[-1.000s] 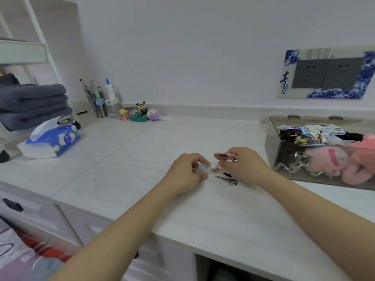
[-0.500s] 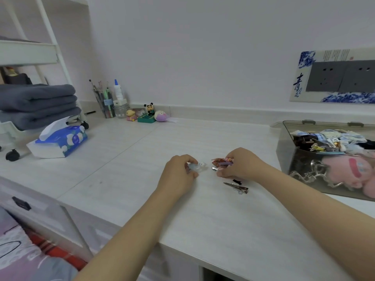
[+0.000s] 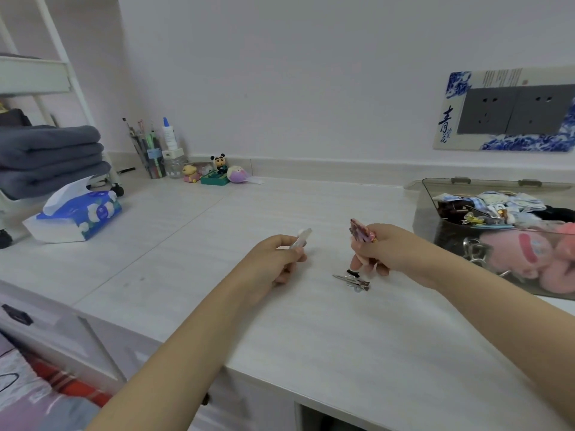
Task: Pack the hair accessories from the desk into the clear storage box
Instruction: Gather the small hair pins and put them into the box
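Observation:
My left hand (image 3: 273,259) pinches a pale, whitish hair clip (image 3: 301,238) that sticks up past my fingers. A small bunch of pink and purple hair clips (image 3: 361,231) is gripped in my right hand (image 3: 381,248), lifted just above the desk. Below that hand a silver metal clip (image 3: 353,281) lies flat on the white desk (image 3: 186,244), with a tiny black piece (image 3: 352,273) beside it. The clear storage box (image 3: 426,209) stands open at the right, holding many accessories and a pink plush.
A blue tissue pack (image 3: 77,214) sits at the left, next to a shelf with folded grey towels (image 3: 46,157). Pens in a jar (image 3: 152,157), a glue bottle and small figurines (image 3: 217,172) line the back wall. Wall sockets (image 3: 513,110) hang above the box.
Both hands have drawn apart and lifted off the desk. The left one took the pale clip up and to the left; the right one raised its bunch of clips.

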